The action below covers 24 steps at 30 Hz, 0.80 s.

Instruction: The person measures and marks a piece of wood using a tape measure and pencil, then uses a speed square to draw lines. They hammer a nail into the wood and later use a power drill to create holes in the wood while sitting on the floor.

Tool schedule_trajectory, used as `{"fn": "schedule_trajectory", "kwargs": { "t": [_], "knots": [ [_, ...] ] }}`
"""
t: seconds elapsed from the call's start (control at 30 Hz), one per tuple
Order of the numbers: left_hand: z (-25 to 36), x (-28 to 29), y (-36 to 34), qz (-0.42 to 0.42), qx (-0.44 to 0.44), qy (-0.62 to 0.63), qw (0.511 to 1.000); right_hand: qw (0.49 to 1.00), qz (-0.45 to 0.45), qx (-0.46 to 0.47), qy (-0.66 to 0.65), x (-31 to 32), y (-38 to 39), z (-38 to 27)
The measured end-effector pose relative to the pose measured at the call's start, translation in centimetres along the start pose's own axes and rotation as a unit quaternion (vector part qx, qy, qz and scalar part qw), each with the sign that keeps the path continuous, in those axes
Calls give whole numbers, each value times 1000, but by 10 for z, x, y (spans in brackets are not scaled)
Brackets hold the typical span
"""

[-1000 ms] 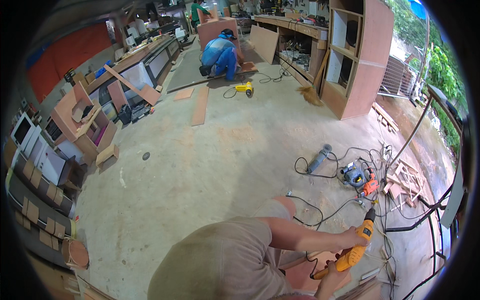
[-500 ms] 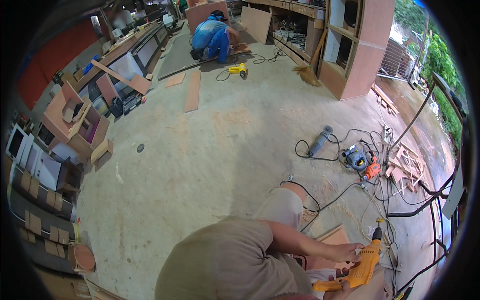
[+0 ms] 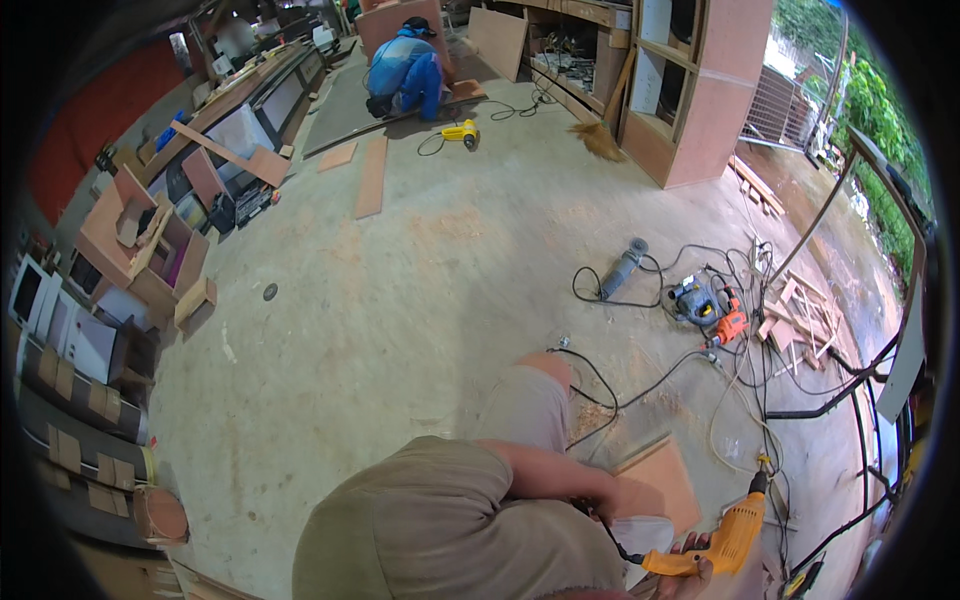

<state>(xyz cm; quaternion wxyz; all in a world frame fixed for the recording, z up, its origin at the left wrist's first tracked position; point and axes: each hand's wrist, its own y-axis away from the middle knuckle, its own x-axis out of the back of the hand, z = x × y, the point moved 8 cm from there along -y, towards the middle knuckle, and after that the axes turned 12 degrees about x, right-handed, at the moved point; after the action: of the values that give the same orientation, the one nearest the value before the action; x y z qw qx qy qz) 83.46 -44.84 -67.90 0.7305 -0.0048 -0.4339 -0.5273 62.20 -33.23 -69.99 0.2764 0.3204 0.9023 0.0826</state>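
Observation:
An orange drill (image 3: pixel 736 537) with a yellow attachment at its tip is in my right hand (image 3: pixel 690 562), low at the lower right, its fingers wrapped round the handle. My left hand (image 3: pixel 600 494) is drawn in by my body, near the drill's black cord; its fingers are hidden. Under and beyond my hands lies a pink plywood board (image 3: pixel 650 470) with a pale object on its near part, too indistinct to name. Thin cables run beside the drill.
An angle grinder (image 3: pixel 622 270), blue power tool (image 3: pixel 694 302) and red drill (image 3: pixel 728 322) lie among cords, beside wood scraps (image 3: pixel 800 318) and a metal frame (image 3: pixel 820 410). Farther back crouch a co-worker in blue (image 3: pixel 405 70), near a yellow drill (image 3: pixel 458 132), and stands a tall cabinet (image 3: pixel 700 110).
My left hand has come off the drill and moved left toward my body. The drill has sunk lower, held by my right hand. The view has shifted slightly.

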Motion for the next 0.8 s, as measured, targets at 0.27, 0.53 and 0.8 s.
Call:
{"fn": "schedule_trajectory", "kwargs": {
  "t": [0.27,0.53,0.8],
  "knots": [
    [-123,-116,-64,-227,207,-68,949,1000,-21,-8,19,7,-3,-16],
    [-177,-204,-58,-429,263,-166,848,992,-26,-54,107,-9,6,-45],
    [-180,-209,-95,-305,378,36,873,954,-70,-208,206,-30,-36,-13]
  ]
}}
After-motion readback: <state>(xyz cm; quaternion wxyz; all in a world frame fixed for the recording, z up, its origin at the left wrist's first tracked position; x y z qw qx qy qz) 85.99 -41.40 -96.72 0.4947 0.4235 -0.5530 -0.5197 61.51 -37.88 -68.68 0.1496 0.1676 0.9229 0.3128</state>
